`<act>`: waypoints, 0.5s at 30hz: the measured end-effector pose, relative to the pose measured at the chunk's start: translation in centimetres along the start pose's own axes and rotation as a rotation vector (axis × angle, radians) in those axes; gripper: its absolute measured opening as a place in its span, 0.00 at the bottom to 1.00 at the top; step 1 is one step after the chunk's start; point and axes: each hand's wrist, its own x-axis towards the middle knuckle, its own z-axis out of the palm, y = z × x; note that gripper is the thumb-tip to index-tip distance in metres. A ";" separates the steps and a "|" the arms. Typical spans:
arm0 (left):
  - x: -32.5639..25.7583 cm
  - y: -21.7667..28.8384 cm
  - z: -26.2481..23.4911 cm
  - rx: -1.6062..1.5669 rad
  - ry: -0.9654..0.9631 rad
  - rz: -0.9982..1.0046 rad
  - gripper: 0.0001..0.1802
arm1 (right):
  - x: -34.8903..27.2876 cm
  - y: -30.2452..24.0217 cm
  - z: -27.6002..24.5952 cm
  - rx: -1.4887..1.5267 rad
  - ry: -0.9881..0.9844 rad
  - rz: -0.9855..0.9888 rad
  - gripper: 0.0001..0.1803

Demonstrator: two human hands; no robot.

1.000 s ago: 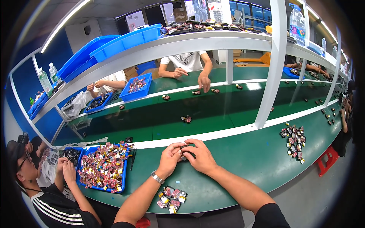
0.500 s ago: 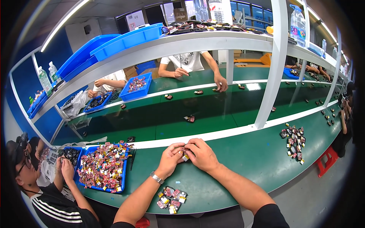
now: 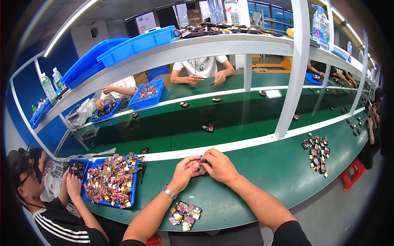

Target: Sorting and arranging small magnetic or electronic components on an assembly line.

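Observation:
A small electronic module [image 3: 202, 168] with a pinkish-red circuit board and a pale label sits between the fingertips of both my hands, just above the green bench [image 3: 242, 192]. My left hand [image 3: 184, 172], with a metal watch on its wrist, grips it from the left. From the other side my right hand [image 3: 220, 167] pinches it with curled fingers, which partly cover it. A small cluster of similar modules [image 3: 186, 214] with black housings lies beside my left forearm. Left of it, a blue tray [image 3: 134, 192] is heaped with red boards bearing yellow and white pieces.
A conveyor belt [image 3: 242, 117] carrying scattered modules runs beyond a white rail [image 3: 180, 154]. A white post [image 3: 293, 82] and overhead shelf [image 3: 197, 48] stand ahead. More modules [image 3: 318, 156] are piled at right. Co-workers sit at left and across the belt.
The modules on the belt have shifted slightly right. The co-worker opposite has drawn a hand back from the belt toward the other. My hands keep their hold, with the module tilted slightly differently.

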 end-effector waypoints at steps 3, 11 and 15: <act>0.2 -0.4 0.1 0.001 0.015 0.029 0.16 | 0.0 0.1 0.0 -0.008 0.004 -0.029 0.11; 0.0 -0.5 0.5 0.060 0.101 0.048 0.12 | -0.6 0.3 1.3 0.301 0.041 0.283 0.10; 0.1 -0.6 0.4 0.115 0.134 0.030 0.11 | -0.4 0.6 1.7 0.445 0.006 0.463 0.08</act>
